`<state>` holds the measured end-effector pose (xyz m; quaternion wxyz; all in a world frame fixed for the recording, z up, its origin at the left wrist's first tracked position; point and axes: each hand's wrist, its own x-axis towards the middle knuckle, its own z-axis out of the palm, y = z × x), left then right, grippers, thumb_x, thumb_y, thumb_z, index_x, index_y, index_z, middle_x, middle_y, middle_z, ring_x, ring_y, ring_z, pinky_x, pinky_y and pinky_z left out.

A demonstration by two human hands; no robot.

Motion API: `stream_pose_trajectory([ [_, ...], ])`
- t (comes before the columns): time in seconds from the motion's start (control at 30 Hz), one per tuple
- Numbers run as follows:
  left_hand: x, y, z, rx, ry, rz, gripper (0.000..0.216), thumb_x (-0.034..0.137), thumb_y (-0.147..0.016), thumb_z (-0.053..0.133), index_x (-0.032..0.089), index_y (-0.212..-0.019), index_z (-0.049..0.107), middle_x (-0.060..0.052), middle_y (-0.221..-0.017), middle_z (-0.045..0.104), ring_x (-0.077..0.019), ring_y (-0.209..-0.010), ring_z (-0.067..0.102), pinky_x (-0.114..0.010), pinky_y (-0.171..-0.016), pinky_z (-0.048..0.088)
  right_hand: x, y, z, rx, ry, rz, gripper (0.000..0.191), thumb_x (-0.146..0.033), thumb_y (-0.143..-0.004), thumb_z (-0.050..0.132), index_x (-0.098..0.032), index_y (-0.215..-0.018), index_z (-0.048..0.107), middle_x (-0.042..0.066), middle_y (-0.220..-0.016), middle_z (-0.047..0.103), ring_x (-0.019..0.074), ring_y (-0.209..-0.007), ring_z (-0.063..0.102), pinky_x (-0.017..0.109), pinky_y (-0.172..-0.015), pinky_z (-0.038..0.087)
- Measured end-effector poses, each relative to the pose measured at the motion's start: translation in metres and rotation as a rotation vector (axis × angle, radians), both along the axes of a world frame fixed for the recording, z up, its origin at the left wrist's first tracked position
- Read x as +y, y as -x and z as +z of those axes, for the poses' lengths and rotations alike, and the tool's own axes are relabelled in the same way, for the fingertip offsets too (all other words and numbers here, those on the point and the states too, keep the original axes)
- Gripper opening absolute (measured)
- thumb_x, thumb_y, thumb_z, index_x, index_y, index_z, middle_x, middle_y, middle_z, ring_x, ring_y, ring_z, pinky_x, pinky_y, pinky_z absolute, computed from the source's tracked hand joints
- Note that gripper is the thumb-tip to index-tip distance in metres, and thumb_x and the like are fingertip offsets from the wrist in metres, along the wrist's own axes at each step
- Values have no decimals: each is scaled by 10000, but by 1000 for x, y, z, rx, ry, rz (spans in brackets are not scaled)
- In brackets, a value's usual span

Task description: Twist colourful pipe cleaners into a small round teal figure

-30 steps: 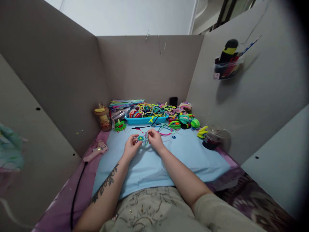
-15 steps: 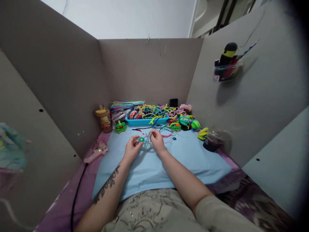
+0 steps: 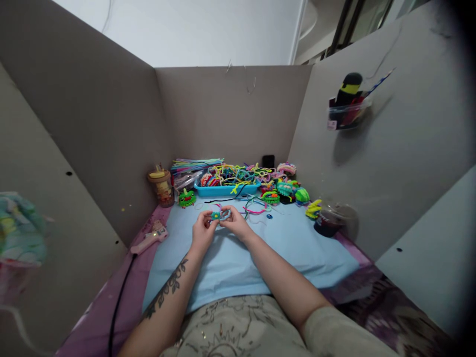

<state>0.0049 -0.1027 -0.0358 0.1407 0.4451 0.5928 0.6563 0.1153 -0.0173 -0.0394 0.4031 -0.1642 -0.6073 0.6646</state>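
Between the fingers of my left hand (image 3: 203, 229) is a small teal pipe-cleaner piece (image 3: 215, 215) with a yellow centre. My right hand (image 3: 235, 224) pinches a light-blue pipe cleaner (image 3: 225, 215) that curves in a loop beside the teal piece. Both hands are close together above the light-blue cloth (image 3: 290, 253). Just beyond them lie loose pipe cleaners, among them a pink one (image 3: 255, 212). A small dark-blue oval piece (image 3: 269, 216) rests to their right.
A blue tray (image 3: 226, 191) heaped with pipe cleaners stands at the back. A green pipe-cleaner figure (image 3: 186, 198) and a lidded cup (image 3: 161, 186) are left of it. The pink glue gun (image 3: 150, 239) lies at the left, a dark drink cup (image 3: 327, 223) at the right.
My right hand has lowered and come closer to my left. The light-blue pipe cleaner now curves between both hands. The view has tilted slightly.
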Motion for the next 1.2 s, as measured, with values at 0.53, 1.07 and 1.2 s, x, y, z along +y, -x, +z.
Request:
stream_pose_trajectory([
  [0.53,4,1,-9,103,33,-12,316,307,-693,657,176,-960,548,19,-670,594,-90,-527,454,-209,-517,338,4,5,-4,93,33,-62,440,-130,-542,672,-216,-942,510,-38,-772,577,113,-702,566,226,-655,460],
  [1.07,-1,10,6,-137,-158,363,363,337,-673,682,164,-954,529,32,-663,531,-80,-564,485,-194,-552,380,-15,2,-9,-173,-348,205,264,-115,-636,547,-215,-865,460,-46,-757,508,74,-614,486,184,-558,389],
  [1.2,4,16,3,-293,-186,315,405,333,-644,700,166,-958,506,34,-677,544,-80,-584,526,-195,-576,403,-17,1,-5,-163,-366,261,212,-127,-648,558,-202,-825,470,-39,-746,512,88,-648,493,199,-585,403],
])
